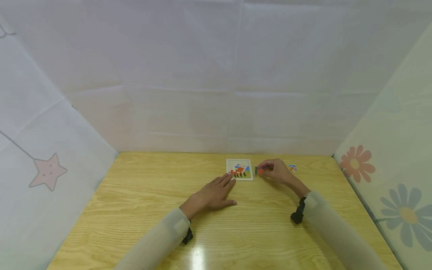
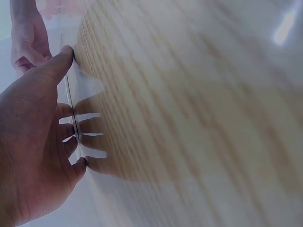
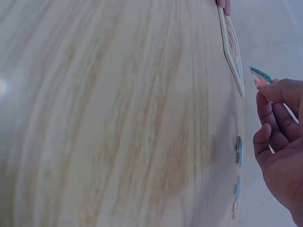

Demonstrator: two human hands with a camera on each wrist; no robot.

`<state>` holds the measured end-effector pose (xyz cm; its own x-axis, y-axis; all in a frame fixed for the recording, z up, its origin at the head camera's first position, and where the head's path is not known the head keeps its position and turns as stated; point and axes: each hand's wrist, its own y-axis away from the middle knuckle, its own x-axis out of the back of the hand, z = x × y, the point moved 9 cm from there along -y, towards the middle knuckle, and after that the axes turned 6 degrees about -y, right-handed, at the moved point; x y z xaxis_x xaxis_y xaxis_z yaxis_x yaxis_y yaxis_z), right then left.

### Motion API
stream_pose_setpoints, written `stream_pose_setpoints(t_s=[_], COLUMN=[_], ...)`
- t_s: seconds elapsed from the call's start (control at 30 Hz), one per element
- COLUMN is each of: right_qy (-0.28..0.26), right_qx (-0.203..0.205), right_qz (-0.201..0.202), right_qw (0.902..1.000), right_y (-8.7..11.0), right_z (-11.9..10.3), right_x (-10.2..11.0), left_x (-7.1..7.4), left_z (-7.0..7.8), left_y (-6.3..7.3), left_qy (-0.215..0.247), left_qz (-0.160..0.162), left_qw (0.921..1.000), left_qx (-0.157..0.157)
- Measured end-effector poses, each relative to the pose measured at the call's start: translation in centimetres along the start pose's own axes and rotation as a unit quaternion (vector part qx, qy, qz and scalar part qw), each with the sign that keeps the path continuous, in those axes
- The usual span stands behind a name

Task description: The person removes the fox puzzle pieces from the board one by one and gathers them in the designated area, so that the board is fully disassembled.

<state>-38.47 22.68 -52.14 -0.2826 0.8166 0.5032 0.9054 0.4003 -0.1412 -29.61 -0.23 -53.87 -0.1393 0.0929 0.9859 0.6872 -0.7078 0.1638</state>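
A jigsaw puzzle piece [image 1: 259, 170] with red and green on it is pinched between the thumb and fingers of my right hand [image 1: 277, 171]. In the right wrist view this piece [image 3: 261, 78] is held up off the tabletop. Just left of it lies a white-framed picture puzzle board [image 1: 231, 164], partly filled with red, blue and green pieces. My left hand [image 1: 216, 193] lies palm down with its fingers extended, the fingertips at the board's lower left corner. The left wrist view shows its fingertips touching the table.
Beyond my right hand, loose puzzle pieces [image 1: 292, 168] lie on the wooden table [image 1: 152, 195]; two of them, one bluish [image 3: 239, 151], appear in the right wrist view. White cloth [image 1: 189, 112] hangs behind the table, with printed sheets at both sides.
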Motion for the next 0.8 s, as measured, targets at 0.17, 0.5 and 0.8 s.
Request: stream_pose_setpoints(t_s=[0.17, 0.5, 0.8], right_qy=[0.009, 0.022, 0.026], right_qx=[-0.009, -0.018, -0.034], right_qz=[0.005, 0.005, 0.004], right_qw=[0.9999, 0.9996, 0.9991], right_y=[0.6, 1.6, 2.5], right_z=[0.4, 1.1, 2.1], right_x=[0.7, 1.8, 2.5], left_x=[0.0, -0.2, -0.1], left_z=[0.0, -0.1, -0.1], left_y=[0.0, -0.1, -0.1], left_qy=[0.002, -0.002, -0.005], left_qz=[-0.003, 0.000, 0.003], left_qw=[1.0000, 1.0000, 1.0000], left_qx=[-0.001, -0.001, -0.001])
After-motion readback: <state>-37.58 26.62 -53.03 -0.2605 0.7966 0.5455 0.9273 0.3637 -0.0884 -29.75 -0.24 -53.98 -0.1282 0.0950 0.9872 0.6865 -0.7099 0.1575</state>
